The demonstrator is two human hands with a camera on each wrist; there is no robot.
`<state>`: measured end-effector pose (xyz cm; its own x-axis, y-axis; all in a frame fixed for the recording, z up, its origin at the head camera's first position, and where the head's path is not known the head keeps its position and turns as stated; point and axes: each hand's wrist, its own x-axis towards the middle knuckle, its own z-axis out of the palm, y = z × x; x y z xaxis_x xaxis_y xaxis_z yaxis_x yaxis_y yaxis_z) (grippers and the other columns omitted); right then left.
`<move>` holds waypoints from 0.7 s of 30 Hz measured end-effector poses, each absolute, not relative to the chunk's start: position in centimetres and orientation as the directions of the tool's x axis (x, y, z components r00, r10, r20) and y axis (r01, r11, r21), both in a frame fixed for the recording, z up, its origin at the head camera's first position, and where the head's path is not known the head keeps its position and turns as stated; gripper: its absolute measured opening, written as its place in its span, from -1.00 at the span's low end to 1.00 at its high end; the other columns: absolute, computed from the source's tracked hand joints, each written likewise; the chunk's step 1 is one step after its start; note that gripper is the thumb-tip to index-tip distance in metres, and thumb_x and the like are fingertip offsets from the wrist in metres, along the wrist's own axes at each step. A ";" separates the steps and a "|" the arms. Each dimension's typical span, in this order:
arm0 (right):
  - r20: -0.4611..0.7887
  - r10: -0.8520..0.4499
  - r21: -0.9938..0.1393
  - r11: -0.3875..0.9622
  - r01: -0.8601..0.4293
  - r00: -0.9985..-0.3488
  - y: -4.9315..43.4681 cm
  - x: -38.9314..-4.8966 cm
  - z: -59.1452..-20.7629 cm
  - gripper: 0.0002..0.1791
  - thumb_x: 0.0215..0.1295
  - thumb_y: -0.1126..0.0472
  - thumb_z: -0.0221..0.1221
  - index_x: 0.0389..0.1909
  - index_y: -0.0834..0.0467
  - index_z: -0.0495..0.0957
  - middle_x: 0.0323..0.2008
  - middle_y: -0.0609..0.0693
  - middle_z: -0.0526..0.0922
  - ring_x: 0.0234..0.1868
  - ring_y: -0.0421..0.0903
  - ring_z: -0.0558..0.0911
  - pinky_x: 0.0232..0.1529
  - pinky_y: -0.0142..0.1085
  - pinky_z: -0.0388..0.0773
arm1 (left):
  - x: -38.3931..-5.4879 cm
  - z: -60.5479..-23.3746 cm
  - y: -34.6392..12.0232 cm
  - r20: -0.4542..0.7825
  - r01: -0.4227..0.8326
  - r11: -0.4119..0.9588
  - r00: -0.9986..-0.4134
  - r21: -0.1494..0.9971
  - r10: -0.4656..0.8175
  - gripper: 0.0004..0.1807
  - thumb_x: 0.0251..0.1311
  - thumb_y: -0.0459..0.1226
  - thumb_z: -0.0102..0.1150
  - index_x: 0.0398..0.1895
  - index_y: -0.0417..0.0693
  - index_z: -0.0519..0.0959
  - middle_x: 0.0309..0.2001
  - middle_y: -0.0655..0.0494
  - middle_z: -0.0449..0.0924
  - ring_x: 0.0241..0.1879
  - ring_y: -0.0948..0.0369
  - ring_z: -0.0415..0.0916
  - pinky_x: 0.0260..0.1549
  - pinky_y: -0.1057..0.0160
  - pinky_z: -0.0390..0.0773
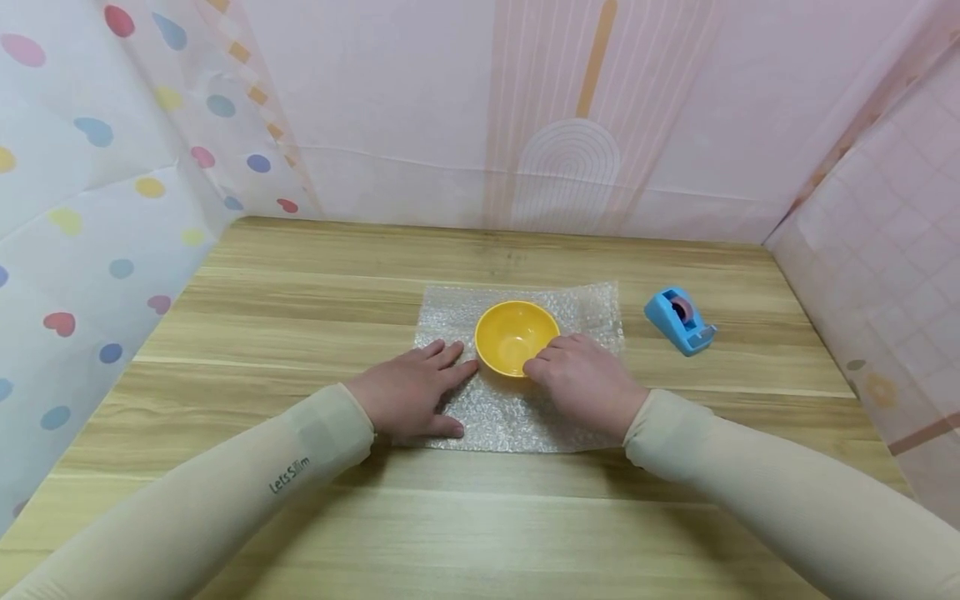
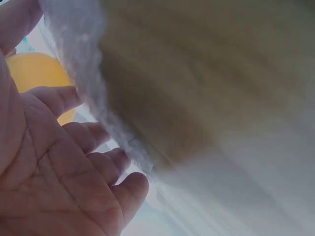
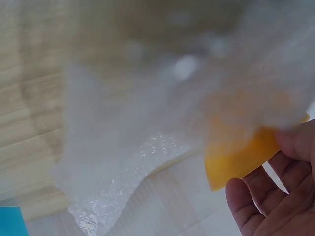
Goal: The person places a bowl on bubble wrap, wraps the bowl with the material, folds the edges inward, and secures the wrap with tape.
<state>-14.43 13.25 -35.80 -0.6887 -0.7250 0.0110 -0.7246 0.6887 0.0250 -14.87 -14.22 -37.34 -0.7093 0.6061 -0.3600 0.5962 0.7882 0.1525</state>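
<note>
A yellow bowl [image 1: 516, 335] stands upright on a sheet of clear bubble wrap [image 1: 517, 421] in the head view. My right hand [image 1: 588, 383] holds the bowl by its right front rim, and in the right wrist view thumb and fingers pinch the yellow wall [image 3: 246, 160]. Flat on the left part of the wrap lies my left hand [image 1: 412, 387], its fingers spread and one fingertip right at the bowl's left side. The left wrist view shows the open palm [image 2: 54, 167] with fingers against the wrap's edge [image 2: 93, 73].
To the right of the wrap, a blue tape dispenser [image 1: 680, 321] with a roll of tape stands on the wooden table [image 1: 300, 292]. Patterned cloth [image 1: 390, 108] hangs behind the table and along both sides.
</note>
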 end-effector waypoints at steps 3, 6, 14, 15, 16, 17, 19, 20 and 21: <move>0.014 -0.726 0.018 0.687 -0.726 -0.687 13.3 -14.5 -35.8 -0.81 0.44 0.24 0.32 0.01 0.07 0.74 -0.05 -0.01 0.83 -0.02 -0.01 0.71 0.20 -0.05 0.67 | -15.2 -37.3 -14.3 -0.362 0.592 0.790 -0.710 0.156 0.604 0.06 0.31 0.31 0.24 0.72 0.10 0.04 0.71 -0.10 -0.05 0.69 -0.18 -0.08 0.66 -0.17 0.05; 0.012 -0.725 0.015 0.688 -0.725 -0.688 13.3 -14.5 -35.8 -0.81 0.44 0.26 0.31 0.02 0.07 0.73 -0.05 -0.01 0.83 -0.02 -0.01 0.71 0.19 -0.06 0.68 | -15.5 -37.3 -14.4 -0.364 0.589 0.794 -0.713 0.153 0.599 0.06 0.31 0.30 0.25 0.72 0.11 0.05 0.71 -0.09 -0.03 0.69 -0.18 -0.08 0.66 -0.17 0.04; 0.015 -0.723 0.013 0.691 -0.723 -0.691 13.3 -14.5 -35.9 -0.80 0.46 0.28 0.28 0.04 0.07 0.73 -0.03 -0.01 0.82 0.00 -0.01 0.71 0.20 -0.07 0.68 | -17.4 -37.0 -15.3 -0.311 0.553 0.818 -0.759 0.156 0.572 0.01 0.33 0.27 0.23 0.70 0.05 0.12 0.70 -0.15 -0.02 0.67 -0.24 -0.03 0.63 -0.23 0.08; 0.017 -0.723 0.013 0.690 -0.723 -0.690 13.3 -14.5 -36.0 -0.80 0.47 0.28 0.28 0.04 0.07 0.73 -0.03 -0.01 0.82 0.00 -0.01 0.71 0.20 -0.07 0.68 | -17.9 -37.0 -15.5 -0.305 0.542 0.826 -0.770 0.154 0.561 0.02 0.34 0.27 0.23 0.70 0.03 0.11 0.69 -0.18 -0.03 0.66 -0.25 -0.03 0.62 -0.25 0.08; 0.019 -0.724 0.013 0.689 -0.724 -0.689 13.4 -14.5 -36.0 -0.80 0.47 0.28 0.28 0.03 0.07 0.74 -0.04 -0.01 0.82 -0.01 -0.01 0.71 0.19 -0.07 0.68 | -18.4 -36.9 -15.6 -0.305 0.519 0.841 -0.785 0.150 0.539 0.03 0.34 0.28 0.21 0.70 0.03 0.09 0.69 -0.18 -0.05 0.67 -0.25 -0.05 0.62 -0.25 0.07; 0.022 -0.725 0.014 0.689 -0.725 -0.688 13.4 -14.5 -36.1 -0.80 0.47 0.28 0.28 0.03 0.07 0.74 -0.04 -0.01 0.82 -0.01 -0.01 0.71 0.19 -0.07 0.68 | -18.9 -36.8 -15.8 -0.303 0.499 0.854 -0.799 0.149 0.520 0.03 0.35 0.27 0.21 0.71 0.01 0.07 0.69 -0.21 -0.06 0.66 -0.27 -0.06 0.61 -0.27 0.07; 0.024 -0.726 0.015 0.688 -0.726 -0.687 13.4 -14.5 -36.1 -0.81 0.47 0.27 0.28 0.02 0.07 0.74 -0.05 -0.01 0.83 -0.02 -0.01 0.71 0.18 -0.08 0.69 | -20.0 -36.8 -16.0 -0.305 0.449 0.883 -0.829 0.140 0.470 0.04 0.38 0.27 0.18 0.72 -0.02 0.02 0.69 -0.25 -0.10 0.66 -0.29 -0.08 0.61 -0.28 0.04; 0.024 -0.726 0.015 0.688 -0.725 -0.688 13.4 -14.5 -36.1 -0.82 0.47 0.27 0.28 0.01 0.06 0.74 -0.06 -0.02 0.83 -0.03 -0.02 0.71 0.17 -0.08 0.69 | -20.6 -36.8 -16.1 -0.309 0.419 0.897 -0.843 0.139 0.441 0.04 0.39 0.26 0.17 0.72 -0.03 0.01 0.69 -0.26 -0.11 0.66 -0.29 -0.09 0.61 -0.28 0.03; 0.024 -0.726 0.014 0.688 -0.726 -0.687 13.4 -14.5 -36.2 -0.82 0.46 0.27 0.29 0.00 0.06 0.74 -0.06 -0.02 0.83 -0.03 -0.02 0.71 0.17 -0.08 0.69 | -21.1 -36.8 -16.1 -0.310 0.396 0.907 -0.853 0.141 0.420 0.04 0.40 0.25 0.17 0.72 -0.06 -0.01 0.69 -0.28 -0.10 0.66 -0.31 -0.09 0.61 -0.29 0.02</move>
<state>-14.50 13.41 -36.17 -0.6874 -0.7259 0.0238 -0.7258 0.6877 0.0142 -21.11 -16.14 -36.75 -0.8529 0.4203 -0.3098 0.3959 0.9074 0.1413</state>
